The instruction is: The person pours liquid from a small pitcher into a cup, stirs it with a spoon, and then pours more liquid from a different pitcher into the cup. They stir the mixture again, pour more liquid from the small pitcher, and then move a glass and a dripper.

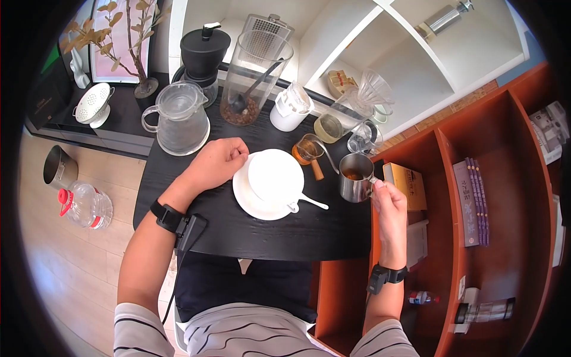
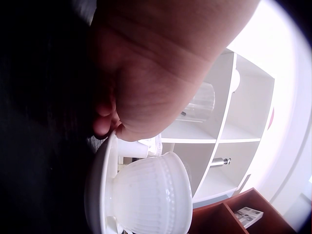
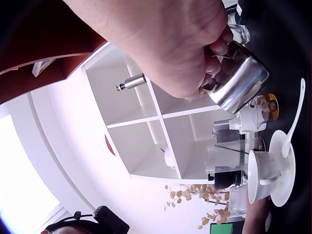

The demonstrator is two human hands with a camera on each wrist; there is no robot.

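Observation:
A white cup (image 1: 275,174) with a ribbed outside stands on a white saucer (image 1: 248,202) on the black table, in front of me. Beside the cup a white spoon (image 1: 314,201) sticks out over the saucer's rim to the right. At the saucer's left edge, my left hand (image 1: 215,165) pinches the rim between curled fingers and thumb (image 2: 129,132). My right hand (image 1: 389,208) grips the handle of a steel gooseneck pitcher (image 3: 243,80), right of the cup. Brownish liquid shows inside the pitcher, and its thin spout points back and left.
Behind the cup stand a glass jug (image 1: 181,128), a hand grinder (image 1: 205,50), a tall glass cylinder of coffee beans (image 1: 241,113), a white canister (image 1: 291,113) and a small wooden-handled glass pot (image 1: 307,149). A red-brown bookshelf (image 1: 443,196) borders the right. A water bottle (image 1: 89,205) is at left.

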